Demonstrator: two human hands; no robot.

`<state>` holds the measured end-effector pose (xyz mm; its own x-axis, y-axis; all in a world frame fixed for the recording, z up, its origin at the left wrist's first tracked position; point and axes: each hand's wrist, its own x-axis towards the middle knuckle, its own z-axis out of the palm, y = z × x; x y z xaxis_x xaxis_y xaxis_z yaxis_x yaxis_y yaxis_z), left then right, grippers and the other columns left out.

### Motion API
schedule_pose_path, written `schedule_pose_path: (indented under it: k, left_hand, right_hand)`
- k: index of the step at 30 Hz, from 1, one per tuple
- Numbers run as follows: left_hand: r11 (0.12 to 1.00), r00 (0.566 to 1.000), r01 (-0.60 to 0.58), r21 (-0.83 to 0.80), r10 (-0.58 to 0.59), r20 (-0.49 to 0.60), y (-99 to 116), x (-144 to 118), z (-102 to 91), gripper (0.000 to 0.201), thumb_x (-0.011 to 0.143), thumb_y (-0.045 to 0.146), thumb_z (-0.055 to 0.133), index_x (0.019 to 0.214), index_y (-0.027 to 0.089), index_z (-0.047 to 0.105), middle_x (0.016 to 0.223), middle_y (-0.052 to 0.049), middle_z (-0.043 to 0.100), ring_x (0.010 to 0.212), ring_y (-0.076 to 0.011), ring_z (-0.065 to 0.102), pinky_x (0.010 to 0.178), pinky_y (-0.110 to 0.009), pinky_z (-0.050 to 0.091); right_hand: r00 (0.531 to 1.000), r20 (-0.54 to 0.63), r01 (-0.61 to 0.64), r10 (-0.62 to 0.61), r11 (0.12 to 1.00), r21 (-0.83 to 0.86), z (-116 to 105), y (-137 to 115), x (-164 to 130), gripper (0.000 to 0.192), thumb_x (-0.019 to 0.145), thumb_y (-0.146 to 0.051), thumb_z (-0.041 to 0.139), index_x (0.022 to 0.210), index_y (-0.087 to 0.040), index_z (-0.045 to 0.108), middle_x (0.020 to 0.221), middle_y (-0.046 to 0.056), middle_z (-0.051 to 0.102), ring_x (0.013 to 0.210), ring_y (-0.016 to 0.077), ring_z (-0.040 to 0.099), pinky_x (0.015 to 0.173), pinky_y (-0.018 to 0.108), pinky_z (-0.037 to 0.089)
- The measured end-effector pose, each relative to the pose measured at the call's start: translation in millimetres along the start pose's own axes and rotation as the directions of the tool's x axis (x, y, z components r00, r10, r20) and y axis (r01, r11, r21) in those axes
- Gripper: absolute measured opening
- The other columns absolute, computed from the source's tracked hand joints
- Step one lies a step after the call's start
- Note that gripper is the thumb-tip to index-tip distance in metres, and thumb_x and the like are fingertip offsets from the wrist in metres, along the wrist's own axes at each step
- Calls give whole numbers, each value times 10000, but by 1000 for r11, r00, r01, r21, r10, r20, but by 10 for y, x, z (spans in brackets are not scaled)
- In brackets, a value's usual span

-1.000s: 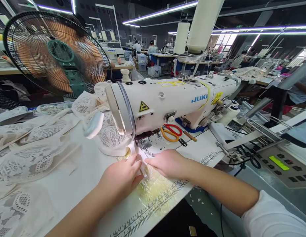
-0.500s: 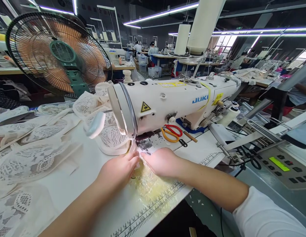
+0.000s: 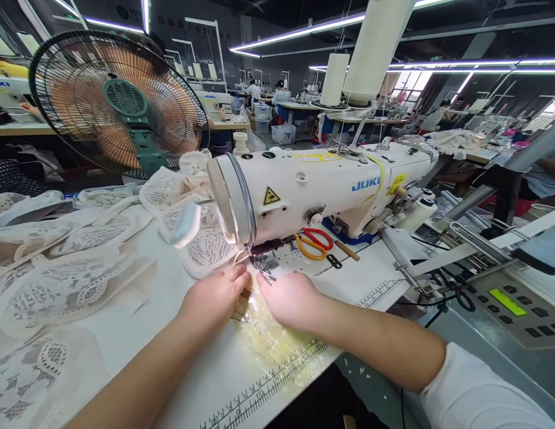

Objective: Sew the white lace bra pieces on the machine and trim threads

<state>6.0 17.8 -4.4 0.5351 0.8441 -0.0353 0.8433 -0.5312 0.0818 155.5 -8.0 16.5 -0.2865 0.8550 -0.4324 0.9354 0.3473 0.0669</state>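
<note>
Lace fabric (image 3: 248, 292) lies pinched between left hand (image 3: 213, 296) and right hand (image 3: 290, 298), palms down.

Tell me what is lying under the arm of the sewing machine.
Under the sewing machine arm lie scissors with red and orange handles, a brown-handled tool beside them, and a blue pad. Whatever sits further back is covered by the machine body.

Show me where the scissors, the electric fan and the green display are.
scissors (image 3: 313, 241): head view, on the red and orange handles.
electric fan (image 3: 125, 98): head view, on the green hub.
green display (image 3: 506, 301): head view, on the lit screen.
</note>
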Motion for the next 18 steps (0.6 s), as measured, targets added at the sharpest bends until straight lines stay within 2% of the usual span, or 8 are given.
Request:
schedule_pose_path:
  k: [4, 7, 9, 11, 15, 17, 18]
  left_hand:
    - [990, 998, 17, 139, -24, 50, 6, 0, -13, 418, 827, 101, 316, 1160, 196, 551, 1275, -68, 540, 1035, -286, 563, 634, -319, 477]
    - [987, 999, 38, 158, -44, 31, 1, -1, -19, 435, 827, 113, 319, 1201, 199, 524, 1293, -66, 524, 1002, -280, 570, 625, -316, 465]
    - [985, 998, 55, 162, -58, 14, 3, -7, -28, 426, 835, 130, 309, 1195, 194, 528, 1287, -75, 523, 1001, -282, 560, 655, -330, 459]
    - [983, 996, 87, 161, -88, -6, 19, -23, -49, 379, 850, 173, 302, 1106, 186, 581, 1202, -94, 568, 975, -283, 561, 662, -336, 448]
    - [963, 972, 232, 135, -224, -69, 58, -74, -132, 354, 862, 320, 319, 816, 147, 625, 931, -133, 613, 890, -297, 576, 647, -349, 435]
    - [933, 936, 345, 101, -334, -110, 35, -81, -195, 392, 872, 377, 300, 865, 121, 596, 864, -142, 616, 861, -311, 591, 634, -358, 437]
    - [906, 905, 416, 72, -406, -127, 4, -70, -233, 424, 878, 405, 285, 928, 98, 573, 839, -148, 621, 835, -319, 603, 614, -363, 439]
  right_hand:
    - [998, -62, 20, -19, 1000, 15, 111, 31, -5, 800, 682, -108, 576, 1408, -129, 241, 786, 115, 693, 627, 238, 627, 516, 303, 447]
    - [989, -141, 45, -40, 998, 34, 196, 75, -34, 720, 710, -122, 545, 1386, -140, 298, 830, 115, 683, 690, 240, 632, 528, 289, 440]
    - [976, -207, 73, -61, 996, 49, 249, 107, -69, 635, 747, -138, 506, 1361, -141, 344, 867, 112, 672, 746, 236, 629, 565, 285, 443]
    - [960, -269, 99, -78, 993, 63, 294, 135, -108, 537, 784, -147, 461, 1318, -141, 404, 873, 103, 663, 768, 228, 621, 594, 283, 441]
    - [933, -346, 143, -102, 985, 95, 352, 181, -144, 411, 813, -157, 427, 1216, -143, 502, 807, 81, 651, 743, 220, 609, 584, 278, 422]
    - [929, -353, 161, -110, 980, 121, 365, 207, -140, 397, 816, -160, 431, 1203, -145, 514, 801, 82, 649, 728, 221, 606, 569, 279, 410]
    - [930, -348, 172, -115, 975, 138, 369, 223, -137, 394, 818, -163, 433, 1203, -146, 516, 810, 85, 650, 726, 222, 605, 566, 282, 406]
